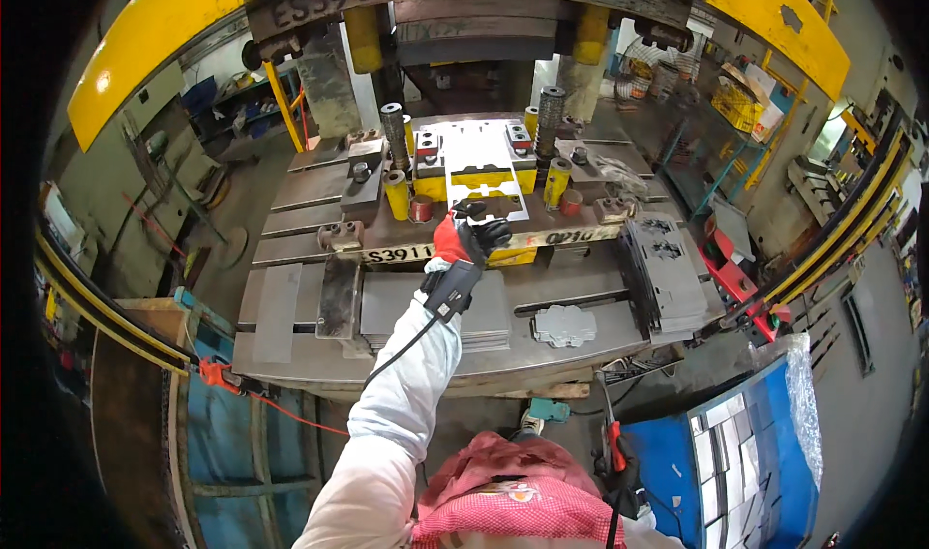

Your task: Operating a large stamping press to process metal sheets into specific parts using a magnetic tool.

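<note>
My left hand [474, 236], in a red and black glove, reaches forward to the near end of a thin metal sheet with cut-outs [481, 148]. Its fingers are closed at the sheet's edge. The sheet lies over the yellow and grey lower die [433, 183] on the press bed. Low on the right, close to my body, my right hand [627, 472] wears a dark glove and is wrapped round a long thin tool with a red grip [614, 446]. What kind of tool it is, I cannot make out. A dark box-shaped device [453, 290] is strapped to my left wrist, with a cable along the sleeve.
Stacked flat sheets [435, 307] lie on the bed's near side. Cut plates [668, 278] are piled at right, with smaller plates [564, 326] beside them. Guide posts [394, 135] flank the die. The upper press part [464, 7] hangs above. A blue bin [668, 452] holds metal pieces.
</note>
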Available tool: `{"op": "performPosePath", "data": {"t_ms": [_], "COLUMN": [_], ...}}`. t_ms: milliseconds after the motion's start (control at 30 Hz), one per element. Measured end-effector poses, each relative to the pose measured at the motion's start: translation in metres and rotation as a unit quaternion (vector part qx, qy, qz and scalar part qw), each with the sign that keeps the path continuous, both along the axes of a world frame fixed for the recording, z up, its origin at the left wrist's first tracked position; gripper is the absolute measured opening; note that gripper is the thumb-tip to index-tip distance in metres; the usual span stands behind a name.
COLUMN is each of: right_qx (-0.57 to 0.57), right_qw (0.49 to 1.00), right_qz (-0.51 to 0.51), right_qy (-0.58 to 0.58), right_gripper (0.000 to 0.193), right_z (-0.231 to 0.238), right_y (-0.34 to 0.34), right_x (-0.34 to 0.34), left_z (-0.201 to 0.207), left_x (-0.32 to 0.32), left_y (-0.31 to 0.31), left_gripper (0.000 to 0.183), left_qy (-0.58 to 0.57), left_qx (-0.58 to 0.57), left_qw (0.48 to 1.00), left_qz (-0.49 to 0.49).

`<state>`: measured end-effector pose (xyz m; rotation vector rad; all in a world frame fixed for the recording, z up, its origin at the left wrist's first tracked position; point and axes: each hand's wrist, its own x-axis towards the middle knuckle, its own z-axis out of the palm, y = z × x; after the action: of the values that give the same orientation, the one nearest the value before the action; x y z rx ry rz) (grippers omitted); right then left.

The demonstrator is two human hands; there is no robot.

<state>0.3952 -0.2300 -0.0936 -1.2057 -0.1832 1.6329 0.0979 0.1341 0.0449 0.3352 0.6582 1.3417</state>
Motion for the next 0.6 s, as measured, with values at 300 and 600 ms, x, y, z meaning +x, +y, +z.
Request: {"op": "performPosePath", "data": {"t_ms": [300,600], "right_qx": [-0.024,0.009], "right_qw": [0.999,0.998], "right_qz": [0.007,0.041], "right_qy": [-0.030,-0.035], "right_gripper": [0.044,0.052], "right_z": [-0.010,-0.006], "right_y": [0.004,-0.009], "right_x": [0.001,-0.005], "left_z": [-0.006,-0.041], "left_x": [-0.002,-0.020], "left_y": [-0.007,0.027], "left_gripper": [0.049,0.062], "left_qy": [0.019,-0.078], "left_qx": [0.090,0.077], "left_qw": [0.996,0.989], "left_qz": [0.000,-0.098]}}
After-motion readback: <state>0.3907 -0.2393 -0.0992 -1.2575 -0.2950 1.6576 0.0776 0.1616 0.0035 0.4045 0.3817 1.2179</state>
